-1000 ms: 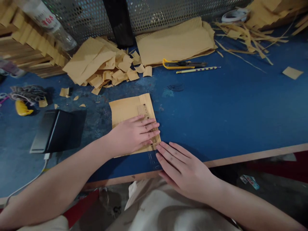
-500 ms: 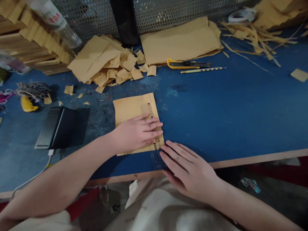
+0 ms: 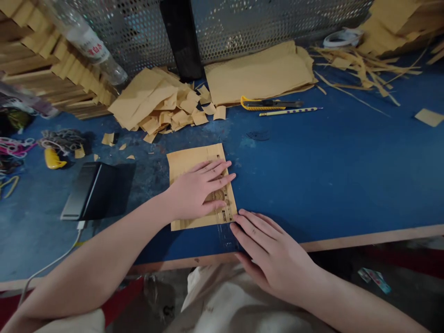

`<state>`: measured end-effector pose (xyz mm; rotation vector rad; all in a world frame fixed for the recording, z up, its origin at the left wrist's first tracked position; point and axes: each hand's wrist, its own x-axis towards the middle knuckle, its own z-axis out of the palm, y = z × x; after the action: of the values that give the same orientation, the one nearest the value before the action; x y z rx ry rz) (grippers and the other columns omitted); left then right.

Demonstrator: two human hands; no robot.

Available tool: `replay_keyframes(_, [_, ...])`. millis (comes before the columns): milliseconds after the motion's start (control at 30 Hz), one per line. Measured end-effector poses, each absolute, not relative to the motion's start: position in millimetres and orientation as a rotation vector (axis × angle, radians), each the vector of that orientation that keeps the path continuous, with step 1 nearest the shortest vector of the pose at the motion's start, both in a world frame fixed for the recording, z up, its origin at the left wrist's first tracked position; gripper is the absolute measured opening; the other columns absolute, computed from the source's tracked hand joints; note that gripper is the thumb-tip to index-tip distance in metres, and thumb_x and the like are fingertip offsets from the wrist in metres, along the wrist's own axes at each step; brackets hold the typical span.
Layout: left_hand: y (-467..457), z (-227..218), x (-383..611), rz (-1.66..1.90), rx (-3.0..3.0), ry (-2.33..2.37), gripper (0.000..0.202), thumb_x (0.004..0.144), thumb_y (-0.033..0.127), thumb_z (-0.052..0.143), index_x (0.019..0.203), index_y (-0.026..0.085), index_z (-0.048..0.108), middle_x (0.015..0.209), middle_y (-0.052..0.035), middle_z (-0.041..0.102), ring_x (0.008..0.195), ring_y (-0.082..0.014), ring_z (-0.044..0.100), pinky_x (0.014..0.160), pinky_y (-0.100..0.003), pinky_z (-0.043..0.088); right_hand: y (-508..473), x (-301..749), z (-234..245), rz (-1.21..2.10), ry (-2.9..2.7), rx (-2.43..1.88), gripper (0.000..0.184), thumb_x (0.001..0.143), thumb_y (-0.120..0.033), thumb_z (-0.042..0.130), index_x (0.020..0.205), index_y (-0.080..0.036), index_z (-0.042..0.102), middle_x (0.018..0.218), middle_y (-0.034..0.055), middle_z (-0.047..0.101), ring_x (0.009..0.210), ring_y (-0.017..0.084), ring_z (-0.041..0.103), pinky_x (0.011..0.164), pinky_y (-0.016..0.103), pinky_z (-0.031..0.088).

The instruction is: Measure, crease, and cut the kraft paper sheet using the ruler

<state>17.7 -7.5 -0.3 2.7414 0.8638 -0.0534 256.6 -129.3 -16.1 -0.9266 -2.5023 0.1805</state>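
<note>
A tan paper sheet (image 3: pixel 183 162) lies on the blue table (image 3: pixel 329 166) near its front edge. My left hand (image 3: pixel 199 192) rests flat on the sheet, fingers stretched out, pressing on a clear ruler (image 3: pixel 225 217) that runs along the sheet's right side. My right hand (image 3: pixel 274 252) lies flat at the table's edge, fingertips touching the ruler's near end.
A pile of tan paper scraps (image 3: pixel 163 104) and a stack of tan sheets (image 3: pixel 260 71) lie at the back. A yellow utility knife (image 3: pixel 267 105) and a pencil (image 3: pixel 291 111) sit beside them. A black device (image 3: pixel 93 190) with a cable lies left. Paper strips (image 3: pixel 360 64) lie far right.
My left hand has slid a little up the sheet, its fingers now angled across the ruler. My right hand has hardly moved. The camera has tilted slightly.
</note>
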Motion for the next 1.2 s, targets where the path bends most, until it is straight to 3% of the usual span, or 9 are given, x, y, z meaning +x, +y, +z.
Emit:
replay_keyframes(367, [0.1,-1.8,16.3,-0.119,2.745,1.003,0.077,0.105,0.062,0.038,0.164,0.016,0.024,0.173,-0.0107,0.012,0.161,-0.0265,0.009,0.131,-0.045,0.011,-122.9,255.3,-10.3,0.181,-2.556,-0.943,0.043,0.102,-0.027,0.046,0.128,0.0,0.067,0.134,0.0188,0.069,0.123,0.033,0.062,0.098,0.048,0.058])
replay_keyframes(833, [0.2,-2.9,16.7,-0.105,2.707,1.151,0.082,0.103,0.067,0.038,0.162,0.01,0.029,0.171,-0.019,0.015,0.16,-0.0302,0.013,0.13,-0.048,0.017,-115.0,258.4,-7.8,0.258,-2.579,-0.977,0.051,0.103,-0.038,0.049,0.132,0.0,0.065,0.134,0.0187,0.068,0.12,0.033,0.062,0.097,0.046,0.058])
replay_keyframes(1033, [-1.1,2.5,18.0,-0.166,2.677,1.117,0.135,0.07,0.1,0.048,0.164,0.008,0.019,0.172,-0.0207,0.006,0.161,-0.0365,0.008,0.131,-0.051,0.009,-112.0,259.2,-9.2,0.256,-2.597,-0.964,0.048,0.102,-0.035,0.051,0.131,0.0,0.066,0.133,0.0178,0.069,0.119,0.032,0.061,0.098,0.046,0.058])
replay_keyframes(1200, [-2.3,3.1,20.6,-0.176,2.644,1.119,0.139,0.068,0.103,0.044,0.164,0.006,0.019,0.171,-0.0237,0.006,0.161,-0.0379,0.006,0.13,-0.052,0.006,-107.8,264.2,-11.4,0.229,-2.626,-0.906,0.046,0.103,-0.033,0.051,0.132,-0.002,0.066,0.134,0.0166,0.069,0.122,0.031,0.062,0.103,0.045,0.055])
